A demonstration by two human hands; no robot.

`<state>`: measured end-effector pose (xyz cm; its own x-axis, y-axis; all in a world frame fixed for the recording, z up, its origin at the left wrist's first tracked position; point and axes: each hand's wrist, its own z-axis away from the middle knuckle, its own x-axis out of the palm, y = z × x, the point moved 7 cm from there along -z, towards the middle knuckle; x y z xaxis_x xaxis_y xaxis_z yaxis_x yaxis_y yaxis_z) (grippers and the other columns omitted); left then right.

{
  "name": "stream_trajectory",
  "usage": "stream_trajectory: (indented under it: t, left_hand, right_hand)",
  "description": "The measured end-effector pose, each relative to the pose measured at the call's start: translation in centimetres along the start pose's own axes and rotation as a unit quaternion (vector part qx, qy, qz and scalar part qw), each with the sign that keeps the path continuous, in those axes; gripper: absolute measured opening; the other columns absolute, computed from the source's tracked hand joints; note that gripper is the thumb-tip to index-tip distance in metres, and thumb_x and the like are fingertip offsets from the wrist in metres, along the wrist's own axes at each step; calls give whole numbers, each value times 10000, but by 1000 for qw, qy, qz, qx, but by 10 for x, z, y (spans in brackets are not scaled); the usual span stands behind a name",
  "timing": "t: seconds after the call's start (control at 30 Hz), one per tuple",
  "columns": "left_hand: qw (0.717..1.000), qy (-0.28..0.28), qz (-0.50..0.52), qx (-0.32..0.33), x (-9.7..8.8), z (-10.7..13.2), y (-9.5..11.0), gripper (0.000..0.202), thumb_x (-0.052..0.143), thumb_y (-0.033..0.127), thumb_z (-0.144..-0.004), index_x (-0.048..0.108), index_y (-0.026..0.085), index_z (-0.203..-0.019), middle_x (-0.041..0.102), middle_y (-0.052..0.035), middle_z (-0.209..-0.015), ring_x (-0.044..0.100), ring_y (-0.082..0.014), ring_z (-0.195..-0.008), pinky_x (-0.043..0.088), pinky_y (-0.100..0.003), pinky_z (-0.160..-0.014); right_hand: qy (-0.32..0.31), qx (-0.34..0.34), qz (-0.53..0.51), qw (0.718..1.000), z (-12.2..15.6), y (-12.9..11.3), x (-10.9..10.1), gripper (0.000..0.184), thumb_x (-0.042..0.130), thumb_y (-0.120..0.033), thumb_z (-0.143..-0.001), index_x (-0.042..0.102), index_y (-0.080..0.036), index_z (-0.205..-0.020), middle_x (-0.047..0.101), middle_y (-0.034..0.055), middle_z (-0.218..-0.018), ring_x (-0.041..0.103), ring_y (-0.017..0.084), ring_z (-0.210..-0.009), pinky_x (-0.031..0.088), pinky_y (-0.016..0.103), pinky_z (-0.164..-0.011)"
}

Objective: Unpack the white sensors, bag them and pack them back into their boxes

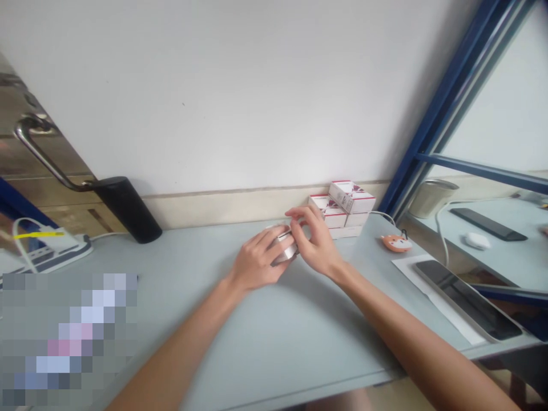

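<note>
A small white box is held just above or on the grey-blue table, near its middle. My left hand is wrapped round it from the left, fingers over its top and front. My right hand is at the box's right end, its thumb and bent forefinger close together at the upper edge. What lies between those fingertips is too small to make out. Just behind my right hand, several white boxes with red edges stand stacked against the wall.
The table carries a black cylinder and a power strip at the left. To the right lie an orange animal-faced item and a phone on white paper. A blue-framed mirror stands at the right.
</note>
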<state>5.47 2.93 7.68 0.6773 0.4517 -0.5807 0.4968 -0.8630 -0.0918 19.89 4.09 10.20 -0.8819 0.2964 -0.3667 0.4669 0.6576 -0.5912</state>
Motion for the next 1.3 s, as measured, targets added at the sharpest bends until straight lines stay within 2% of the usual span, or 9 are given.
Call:
stream_trajectory:
  t: [0.2,0.3,0.43,0.53,0.7,0.83,1.0,1.13,1.3]
  left_hand:
    - [1000,7,-4,1,-3,-1,1,473,674,198,-909,583,276,-1367,702,-112,-1326,713,-264,-1187,601,-386,-996]
    - [1000,9,-19,-10,-3,0,0,476,682,217,-918,562,293,-1373,694,-103,-1346,723,-249,-1173,608,-369,-975]
    - [996,-12,-9,-87,0,0,-8,439,731,265,-899,575,295,-1309,699,-72,-1361,729,-236,-1168,633,-347,-900]
    - [988,-28,28,-151,1,1,-14,460,766,301,-878,584,301,-1300,704,-52,-1370,724,-243,-1189,635,-354,-917]
    - [966,-33,108,-231,8,8,-27,566,776,297,-868,520,290,-1373,714,-85,-1327,746,-260,-1137,640,-377,-889]
    - [972,33,159,-172,10,11,-28,542,736,256,-911,422,279,-1352,617,-147,-1425,697,-254,-1228,626,-407,-922]
    - [987,53,129,-75,7,7,-17,645,732,168,-898,356,285,-1410,542,-176,-1449,527,-296,-1435,520,-540,-1117]
    - [988,32,116,-101,10,6,-18,609,719,166,-896,409,260,-1412,569,-171,-1425,592,-295,-1361,566,-501,-1063]
    - [980,25,132,-150,15,9,-29,606,728,207,-904,434,254,-1431,628,-152,-1385,648,-289,-1289,595,-471,-1001]
  right_hand:
    - [4,-30,14,999,2,-6,0,198,469,-240,-1033,622,-251,-1158,611,75,-1119,637,210,-1008,546,397,-940]
    - [-2,-19,-18,1000,2,-2,1,204,466,-245,-1034,625,-252,-1162,609,69,-1116,628,210,-1052,537,391,-960]
    - [-17,17,-83,996,1,8,3,205,514,-277,-1005,612,-258,-1184,618,71,-1171,610,223,-1137,547,386,-967]
    - [-25,17,-81,996,1,8,5,215,565,-277,-966,619,-258,-1173,622,72,-1170,611,230,-1143,540,390,-964]
    - [44,71,-106,991,0,21,1,187,461,-274,-1001,611,-241,-1108,652,69,-1085,641,213,-1013,545,371,-884]
    - [38,103,-81,991,-1,39,2,190,440,-261,-996,620,-228,-1047,640,69,-1036,626,212,-921,538,357,-797]
    - [21,1,32,999,-1,30,-1,262,436,-189,-998,691,-248,-996,591,83,-1078,606,224,-949,530,397,-838]
    - [-32,-68,75,994,2,14,3,299,460,-152,-991,733,-269,-1022,591,97,-1266,609,248,-1124,520,443,-956]
    - [-92,-56,68,992,3,13,4,277,474,-294,-1053,728,-301,-1162,595,90,-1337,558,268,-1281,474,495,-1092]
